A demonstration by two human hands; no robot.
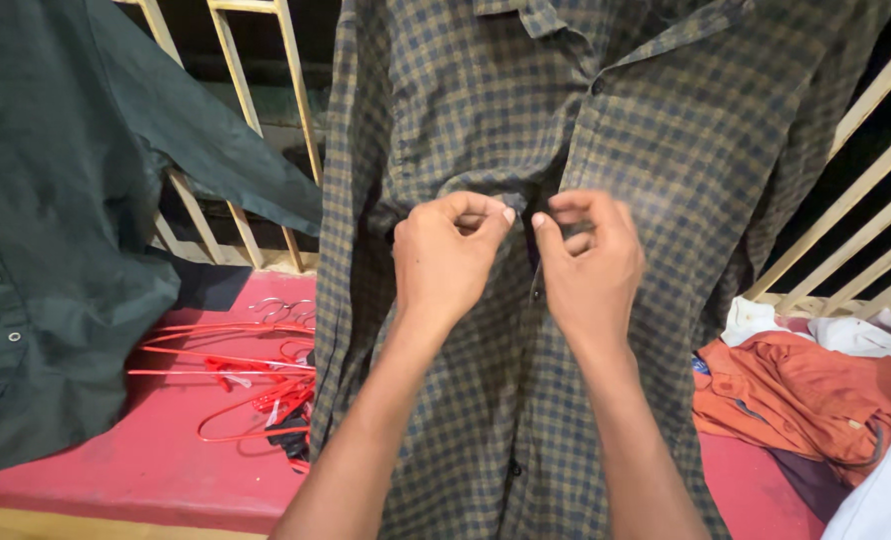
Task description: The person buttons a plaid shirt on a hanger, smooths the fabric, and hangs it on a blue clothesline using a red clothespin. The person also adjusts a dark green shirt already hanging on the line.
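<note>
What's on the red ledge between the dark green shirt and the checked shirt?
In the head view, a pile of red wire hangers lies on the red ledge, between the dark green shirt and the checked shirt.

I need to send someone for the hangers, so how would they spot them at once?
Start at the red ledge below the pale railing. Between the hanging dark green shirt and the checked shirt, which both hands pinch, lies a tangle of red wire hangers. Nothing else there is thin looped wire.
</note>
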